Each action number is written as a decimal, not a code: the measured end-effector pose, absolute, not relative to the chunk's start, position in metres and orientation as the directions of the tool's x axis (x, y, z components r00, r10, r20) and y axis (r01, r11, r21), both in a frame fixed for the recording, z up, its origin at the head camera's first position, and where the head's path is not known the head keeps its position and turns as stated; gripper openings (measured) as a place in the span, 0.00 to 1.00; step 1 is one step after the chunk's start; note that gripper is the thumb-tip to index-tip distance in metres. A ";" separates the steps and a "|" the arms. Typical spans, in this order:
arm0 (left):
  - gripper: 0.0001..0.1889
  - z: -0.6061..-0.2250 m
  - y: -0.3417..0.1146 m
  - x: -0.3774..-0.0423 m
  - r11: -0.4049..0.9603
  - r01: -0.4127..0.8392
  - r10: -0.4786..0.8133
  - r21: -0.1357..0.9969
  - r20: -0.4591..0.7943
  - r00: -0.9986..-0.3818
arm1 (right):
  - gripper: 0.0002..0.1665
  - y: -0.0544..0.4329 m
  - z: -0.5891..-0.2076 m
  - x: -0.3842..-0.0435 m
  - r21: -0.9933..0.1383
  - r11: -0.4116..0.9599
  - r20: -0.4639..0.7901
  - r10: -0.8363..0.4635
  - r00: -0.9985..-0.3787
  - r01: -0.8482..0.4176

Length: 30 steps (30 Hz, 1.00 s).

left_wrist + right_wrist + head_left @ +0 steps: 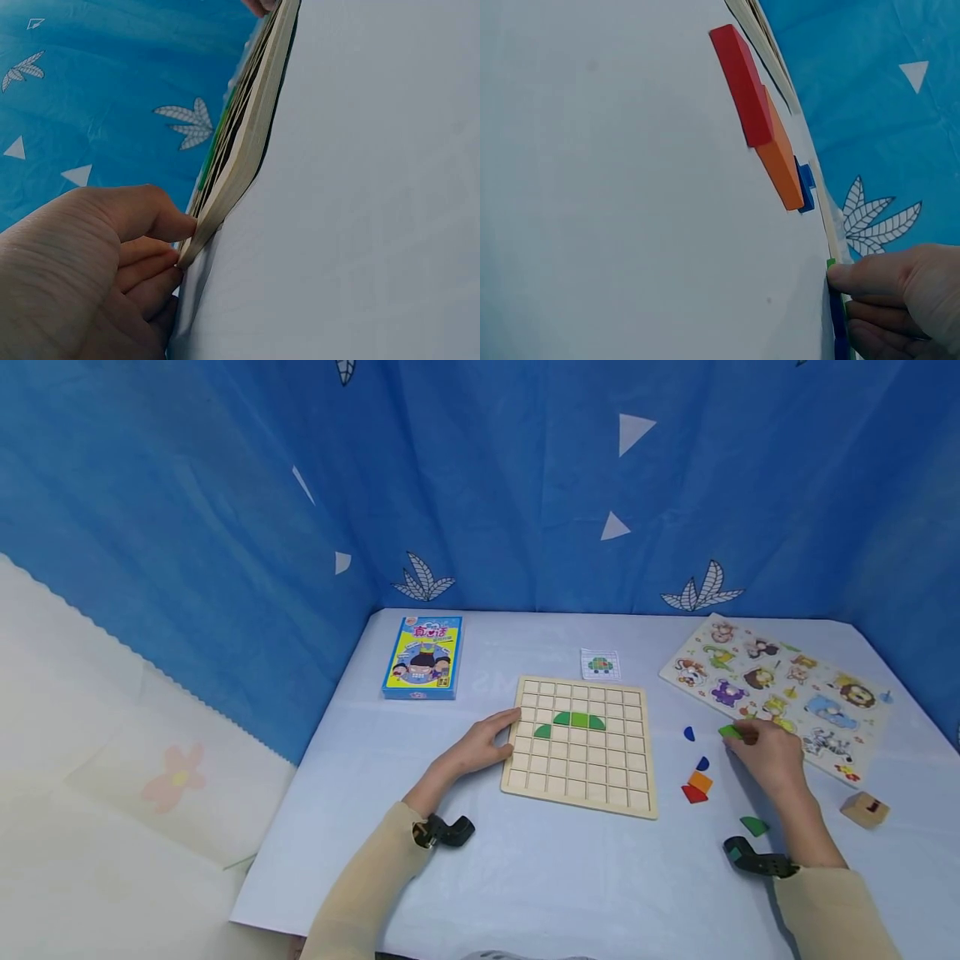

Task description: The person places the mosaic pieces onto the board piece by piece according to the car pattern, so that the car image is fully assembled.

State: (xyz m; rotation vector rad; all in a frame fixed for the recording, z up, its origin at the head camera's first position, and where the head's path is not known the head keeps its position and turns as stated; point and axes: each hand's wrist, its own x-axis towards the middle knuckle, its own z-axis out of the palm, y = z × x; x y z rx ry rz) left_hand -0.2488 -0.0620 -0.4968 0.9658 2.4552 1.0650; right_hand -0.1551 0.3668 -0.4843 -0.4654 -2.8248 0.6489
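One green piece point(727, 732) pinched in the right hand point(774, 758), just beside the animal board point(862, 731), toward right edge of desk point(585, 877). Left hand point(482, 745), thumb and index apart, touches left edge of grid board point(577, 774). Blue box point(422, 658): far-left corner.

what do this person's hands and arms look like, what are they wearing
The left sleeve and right sleeve are both long and beige. Past each one sits a curved black wrist camera on a dark strap. The left hand and right hand are bare, without gloves.
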 end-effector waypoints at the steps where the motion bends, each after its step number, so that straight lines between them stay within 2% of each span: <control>1: 0.34 -0.497 -0.062 -0.249 0.502 0.463 0.683 0.730 -0.006 -0.731 | 0.20 0.367 -0.484 -0.155 -0.455 0.852 0.122 0.349 -0.929 0.260; 8: 0.34 -0.498 -0.062 -0.249 0.507 0.462 0.684 0.727 -0.013 -0.730 | 0.19 0.363 -0.479 -0.153 -0.458 0.852 0.137 0.349 -0.927 0.253; 14: 0.34 -0.499 -0.062 -0.250 0.500 0.465 0.685 0.731 -0.004 -0.729 | 0.23 0.351 -0.459 -0.159 -0.522 0.840 0.189 0.282 -0.941 0.147; 19: 0.34 -0.498 -0.063 -0.250 0.501 0.463 0.681 0.731 -0.003 -0.732 | 0.26 0.360 -0.500 -0.195 -0.504 0.863 0.307 0.163 -0.938 -0.015; 21: 0.34 -0.497 -0.063 -0.250 0.502 0.462 0.682 0.732 -0.006 -0.731 | 0.26 0.349 -0.504 -0.204 -0.524 0.848 0.317 0.102 -0.943 -0.084; 26: 0.33 -0.497 -0.062 -0.249 0.499 0.467 0.688 0.730 -0.006 -0.726 | 0.21 0.273 -0.451 -0.189 -0.613 0.766 0.276 -0.023 -0.961 -0.195; 30: 0.33 -0.498 -0.062 -0.250 0.504 0.469 0.687 0.725 -0.008 -0.726 | 0.19 0.233 -0.439 -0.187 -0.634 0.734 0.258 -0.094 -0.961 -0.242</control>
